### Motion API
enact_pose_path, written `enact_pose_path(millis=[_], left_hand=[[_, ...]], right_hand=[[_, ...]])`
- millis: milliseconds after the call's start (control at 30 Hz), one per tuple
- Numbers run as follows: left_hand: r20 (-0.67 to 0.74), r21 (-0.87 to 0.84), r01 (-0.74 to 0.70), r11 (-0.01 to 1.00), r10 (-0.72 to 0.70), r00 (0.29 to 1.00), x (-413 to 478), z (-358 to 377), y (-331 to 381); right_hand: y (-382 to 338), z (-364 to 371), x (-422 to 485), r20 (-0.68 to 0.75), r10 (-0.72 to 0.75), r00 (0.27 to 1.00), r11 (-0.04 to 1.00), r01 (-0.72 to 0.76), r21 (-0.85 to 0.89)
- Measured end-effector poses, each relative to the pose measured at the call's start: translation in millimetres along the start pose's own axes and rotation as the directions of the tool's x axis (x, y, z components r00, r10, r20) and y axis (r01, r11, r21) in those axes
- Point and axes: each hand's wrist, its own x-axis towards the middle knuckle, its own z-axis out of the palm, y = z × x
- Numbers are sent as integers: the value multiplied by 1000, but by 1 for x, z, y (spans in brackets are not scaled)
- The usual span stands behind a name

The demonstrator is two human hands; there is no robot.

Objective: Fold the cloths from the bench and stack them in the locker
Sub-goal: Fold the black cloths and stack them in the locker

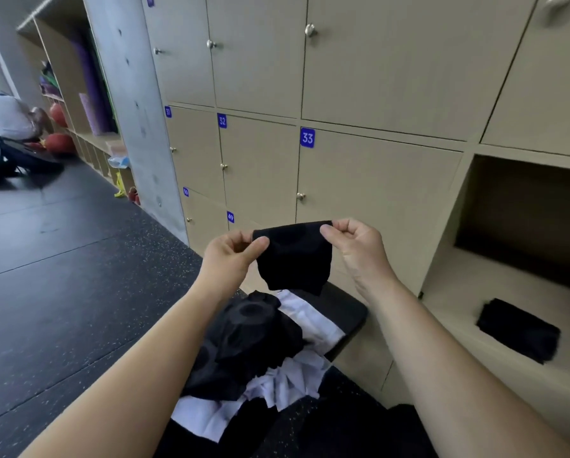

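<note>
A small black cloth (293, 256) hangs in the air in front of me, folded over. My left hand (232, 256) pinches its top left corner and my right hand (356, 242) pinches its top right corner. Below it lies the black bench (346, 312), heaped with black cloths (247, 342) and white cloths (306, 325). To the right stands an open locker (468, 292) with one folded black cloth (518, 330) lying on its floor.
Closed numbered locker doors (369, 180) fill the wall behind the bench. A concrete pillar (128, 104) stands to the left, with open shelves holding mats and balls (59, 140) beyond it. A person (6, 120) sits far left on the dark rubber floor (62, 259).
</note>
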Motion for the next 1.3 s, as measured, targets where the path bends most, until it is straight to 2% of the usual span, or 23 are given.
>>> enact_pose_path(millis=[100,200,300,400,600,700,767,867,933,1033,1100,1167,1300], left_hand=[[-5,-56,-6,998,5,1000,7,19,5],[3,-181,75,981,-76,997,14,36,5],[30,-279,137,950,-134,990,18,53,8],[25,-368,215,905,-222,975,23,62,6],[-3,-409,291,865,-320,948,27,74,-11],[6,-345,324,881,-343,939,23,76,-17],[46,-161,314,936,-311,949,24,74,-19],[216,205,158,966,-202,955,21,81,-16],[272,336,57,940,-155,950,19,94,-16],[236,327,32,945,-114,965,18,119,-19],[183,275,74,959,-128,975,17,136,-22],[204,211,137,968,-181,962,15,154,-28],[257,80,293,953,-303,918,3,198,-34]], right_hand=[[-5,-15,7,-19,-11,1000,1000,11,-11],[-5,-28,8,-24,25,999,1000,-25,1],[-2,-41,2,115,142,983,988,-147,41],[13,-51,-2,256,223,940,974,-205,-97],[24,-67,-2,194,189,962,981,-177,-80],[25,-75,-1,135,176,975,977,-156,-147],[24,-83,0,155,189,970,968,-157,-198],[18,-93,-4,198,227,953,955,-179,-236],[18,-98,-6,205,242,948,956,-197,-219],[20,-107,-14,181,259,949,966,-253,-56],[24,-118,-21,173,285,943,950,-302,82],[28,-133,-30,155,299,942,931,-323,171],[36,-168,-43,-39,329,944,910,-306,279]])
